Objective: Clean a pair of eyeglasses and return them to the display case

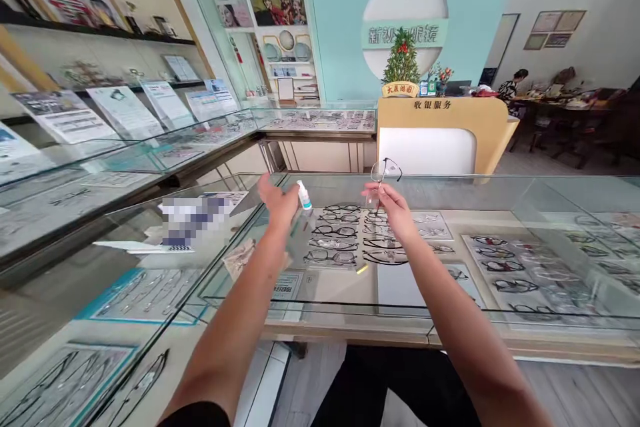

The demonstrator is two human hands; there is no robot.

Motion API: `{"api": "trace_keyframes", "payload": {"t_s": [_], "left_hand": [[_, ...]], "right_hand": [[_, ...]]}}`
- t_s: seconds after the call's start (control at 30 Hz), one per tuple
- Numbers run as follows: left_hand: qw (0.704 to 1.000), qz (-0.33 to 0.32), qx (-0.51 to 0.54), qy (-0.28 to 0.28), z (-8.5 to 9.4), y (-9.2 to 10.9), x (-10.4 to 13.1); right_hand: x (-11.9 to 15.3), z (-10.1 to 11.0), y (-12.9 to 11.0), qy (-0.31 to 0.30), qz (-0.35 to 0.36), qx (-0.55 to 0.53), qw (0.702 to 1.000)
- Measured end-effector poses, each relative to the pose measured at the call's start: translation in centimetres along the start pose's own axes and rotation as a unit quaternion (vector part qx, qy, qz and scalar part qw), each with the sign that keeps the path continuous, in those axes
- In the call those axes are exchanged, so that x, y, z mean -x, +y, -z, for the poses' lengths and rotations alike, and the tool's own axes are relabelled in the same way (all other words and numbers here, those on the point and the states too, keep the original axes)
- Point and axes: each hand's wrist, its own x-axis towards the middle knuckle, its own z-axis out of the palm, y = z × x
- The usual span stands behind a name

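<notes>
Left hand (278, 201), left of centre: grip wide, beside small white bottle (305, 197); contact unclear. Right hand (396, 208), right of centre: grip narrow, holding thin-framed glasses (379, 175) upright above glass-topped bench (345, 283). Dark-framed glasses (334, 231): rows, centre.

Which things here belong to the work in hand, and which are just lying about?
Apparently in the work:
raised glasses, in the right hand
white bottle, beside the left hand

Apparently just lying about:
crumpled cloth
yellow strip
closed-in wall shelf's posters

"收银服务" on counter (490, 130), "眼镜" on wall (340, 27)
</notes>
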Motion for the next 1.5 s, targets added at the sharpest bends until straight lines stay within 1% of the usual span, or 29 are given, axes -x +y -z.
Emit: {"api": "trace_keyframes", "payload": {"t_s": [0.07,0.1,0.13,0.2,0.3,0.37,0.4,0.47,0.53,0.6,0.7,0.83,0.9,0.93,1.0,1.07,1.13,1.17,1.23,1.3,1.37,1.5], "left_hand": [[0.999,-0.044,0.013,0.015,2.5,-1.1,0.1],[0.998,-0.054,0.009,0.013,4.1,-1.8,0.3],[0.998,-0.064,-0.006,-0.003,5.8,-2.7,0.5],[0.994,-0.065,-0.066,-0.057,9.3,-4.7,1.3],[0.971,-0.024,-0.192,-0.140,14.0,-7.9,2.9],[0.952,0.005,-0.254,-0.170,16.2,-9.7,4.3],[0.945,0.013,-0.268,-0.185,16.9,-10.5,5.0],[0.938,0.017,-0.270,-0.216,17.8,-11.7,6.1],[0.939,0.011,-0.258,-0.227,18.0,-12.3,6.8],[0.942,0.005,-0.257,-0.215,17.8,-12.5,6.9],[0.937,-0.002,-0.285,-0.201,17.0,-12.1,6.3],[0.917,-0.035,-0.330,-0.221,16.0,-11.5,5.4],[0.917,-0.051,-0.330,-0.219,15.8,-11.2,5.2],[0.921,-0.049,-0.322,-0.212,15.8,-10.9,5.2],[0.941,-0.019,-0.283,-0.186,16.0,-10.3,5.0],[0.966,0.020,-0.206,-0.153,16.3,-9.2,4.5],[0.983,0.038,-0.110,-0.140,16.5,-7.6,3.8],[0.986,0.034,-0.072,-0.143,16.4,-6.6,3.4],[0.986,0.019,-0.016,-0.164,16.1,-4.2,2.7],[0.981,0.015,0.044,-0.188,15.2,-1.2,2.1],[0.964,0.042,0.127,-0.229,14.0,2.0,1.7],[0.903,0.099,0.239,-0.344,10.5,7.8,1.2]], "right_hand": [[-0.1,0.2,0.1,0.002,0.003,0.001,1.000],[-0.2,0.3,0.3,0.004,0.005,0.000,1.000],[-0.2,0.3,0.4,0.005,0.006,-0.002,1.000],[-0.4,0.4,0.7,0.005,0.006,-0.009,1.000],[-0.4,0.6,1.0,0.004,0.004,-0.016,1.000],[-0.4,0.7,1.2,0.001,0.002,-0.013,1.000],[-0.4,0.7,1.2,0.000,0.001,-0.011,1.000],[-0.4,0.8,1.4,-0.003,-0.001,-0.011,1.000],[-0.4,0.9,1.5,-0.003,-0.002,-0.010,1.000],[-0.4,1.0,1.7,-0.002,-0.003,-0.006,1.000],[-0.5,1.1,1.9,-0.004,-0.008,0.001,1.000],[-0.5,1.1,2.2,-0.002,-0.017,0.000,1.000],[-0.5,1.0,2.3,0.000,-0.017,-0.001,1.000],[-0.5,1.0,2.3,-0.001,-0.017,0.000,1.000],[-0.5,0.9,2.2,-0.004,-0.015,0.002,1.000],[-0.5,0.8,2.0,-0.007,-0.017,0.001,1.000],[-0.5,0.8,1.8,-0.007,-0.017,-0.003,1.000],[-0.5,0.7,1.7,-0.007,-0.017,-0.005,1.000],[-0.5,0.6,1.5,-0.008,-0.016,-0.008,1.000],[-0.5,0.6,1.4,-0.011,-0.017,-0.008,1.000],[-0.5,0.7,1.2,-0.010,-0.019,-0.005,1.000],[-0.9,1.2,0.7,0.013,-0.005,-0.008,1.000]]}}
